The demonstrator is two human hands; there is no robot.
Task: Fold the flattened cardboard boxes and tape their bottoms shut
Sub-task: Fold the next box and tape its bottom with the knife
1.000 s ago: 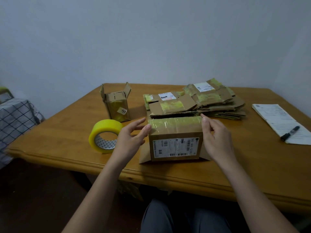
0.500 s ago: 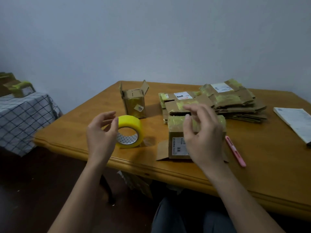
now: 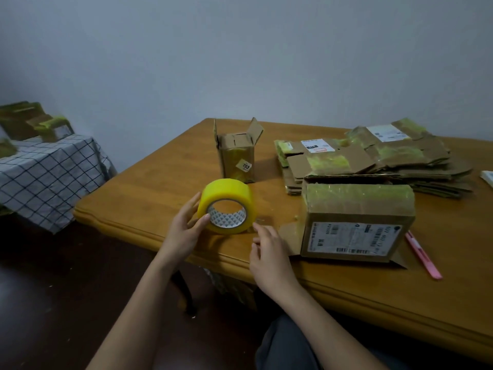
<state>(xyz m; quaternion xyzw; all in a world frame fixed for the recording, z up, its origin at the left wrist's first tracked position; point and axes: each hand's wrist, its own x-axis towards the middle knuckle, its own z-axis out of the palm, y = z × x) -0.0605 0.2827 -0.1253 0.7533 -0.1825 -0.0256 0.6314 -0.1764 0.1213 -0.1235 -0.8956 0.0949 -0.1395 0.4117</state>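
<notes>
A yellow tape roll (image 3: 226,193) stands on its edge on the wooden table (image 3: 160,188). My left hand (image 3: 184,231) grips its left side, thumb on the front face and fingers behind. My right hand (image 3: 269,255) hovers just right of the roll with loosely curled fingers, holding nothing. To the right stands a folded cardboard box (image 3: 354,236) with a shipping label on its front and yellowish tape across its top. Behind it lies a stack of flattened boxes (image 3: 373,161).
A small upright box (image 3: 236,156) with open top flaps stands behind the roll. A pink pen-like tool (image 3: 424,256) lies right of the folded box. A side table with a checked cloth (image 3: 48,172) at the left carries more boxes (image 3: 29,121).
Both hands left the folded box. My left hand reached the tape roll and took hold of it; my right hand moved left to the roll. The view swung left.
</notes>
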